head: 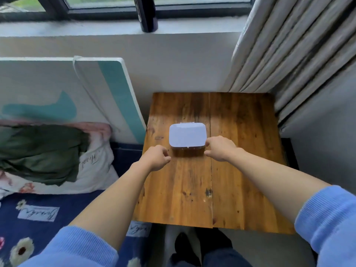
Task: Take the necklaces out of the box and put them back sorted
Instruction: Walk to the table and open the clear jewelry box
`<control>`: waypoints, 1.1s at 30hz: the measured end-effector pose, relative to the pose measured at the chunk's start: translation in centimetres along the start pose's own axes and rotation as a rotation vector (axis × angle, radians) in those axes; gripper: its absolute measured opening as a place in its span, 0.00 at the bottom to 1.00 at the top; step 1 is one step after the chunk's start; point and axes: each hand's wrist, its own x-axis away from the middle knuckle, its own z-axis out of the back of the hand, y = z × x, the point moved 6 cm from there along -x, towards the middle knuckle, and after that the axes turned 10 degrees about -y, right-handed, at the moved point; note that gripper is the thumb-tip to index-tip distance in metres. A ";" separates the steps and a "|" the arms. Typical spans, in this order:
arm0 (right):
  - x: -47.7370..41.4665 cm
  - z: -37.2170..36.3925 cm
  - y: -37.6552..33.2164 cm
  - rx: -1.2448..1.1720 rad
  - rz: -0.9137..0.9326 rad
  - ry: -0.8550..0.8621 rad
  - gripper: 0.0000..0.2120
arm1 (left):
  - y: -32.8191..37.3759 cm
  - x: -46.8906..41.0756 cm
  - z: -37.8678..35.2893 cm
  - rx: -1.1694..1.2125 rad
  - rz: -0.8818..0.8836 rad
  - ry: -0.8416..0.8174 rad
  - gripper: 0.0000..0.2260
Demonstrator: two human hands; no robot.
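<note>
A small rounded box [187, 135] with a pale lilac lid stands shut in the middle of the wooden table [240, 170]. No necklaces show; the lid hides the inside. My left hand [157, 157] hovers just left of the box's front corner, fingers loosely curled, holding nothing and a little apart from the box. My right hand [220, 149] is at the box's front right corner, fingertips at or very near its side, gripping nothing that I can see.
A bed with a navy floral cover [38, 218], a pillow [92, 160] and a green cloth lies to the left. Grey curtains [298, 54] hang at the right. A dark bottle [147, 14] stands on the windowsill behind the table.
</note>
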 end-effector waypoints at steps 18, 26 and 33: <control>-17.0 -5.5 -1.2 0.361 0.117 -0.038 0.52 | -5.7 -18.5 -0.6 0.694 0.214 -0.037 0.18; -16.8 -5.7 -2.0 0.357 0.080 -0.023 0.45 | -7.5 -22.3 -0.5 0.814 0.246 -0.082 0.24; -16.7 1.6 -1.5 -0.057 -0.012 -0.182 0.27 | -8.5 -23.6 0.1 0.778 0.159 -0.085 0.22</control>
